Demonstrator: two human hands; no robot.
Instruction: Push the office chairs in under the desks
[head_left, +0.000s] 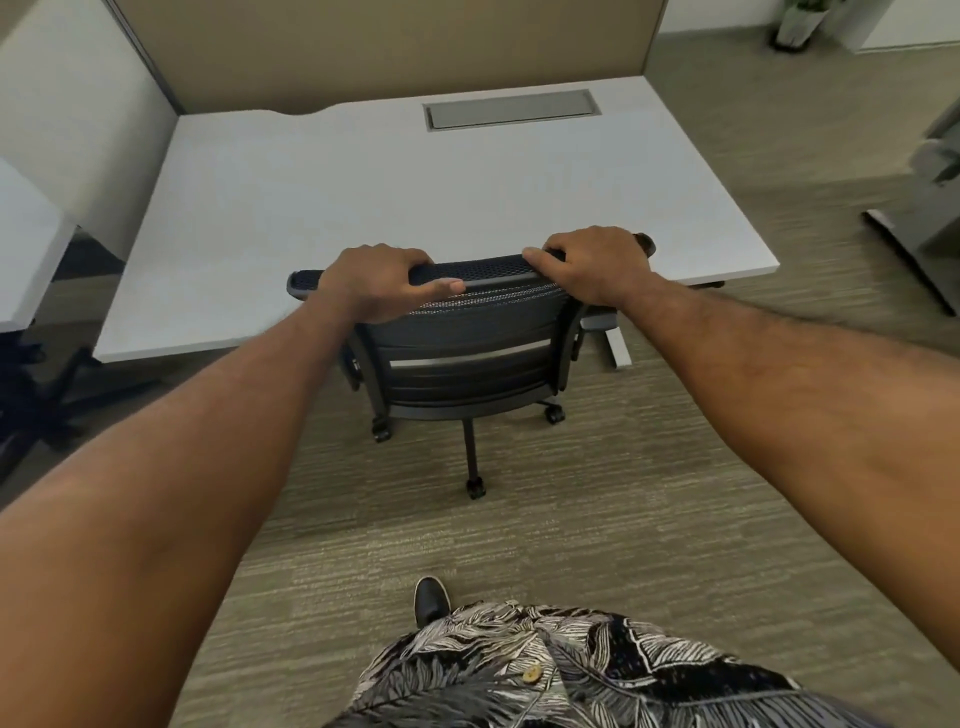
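A black mesh office chair (467, 358) stands at the front edge of a white desk (363, 192), its seat hidden under the desktop and its backrest close to the edge. My left hand (379, 280) grips the top rim of the backrest on its left side. My right hand (597, 265) grips the same rim on its right side. Three castors of the chair's base show on the carpet behind the backrest.
A grey cable hatch (511, 109) is set into the desk near a beige partition (389, 41). Another chair's black base (41, 395) sits under a neighbouring desk (21, 260) at the left. A grey desk frame (924, 228) stands at the right. My shoe (431, 600) rests on the carpet.
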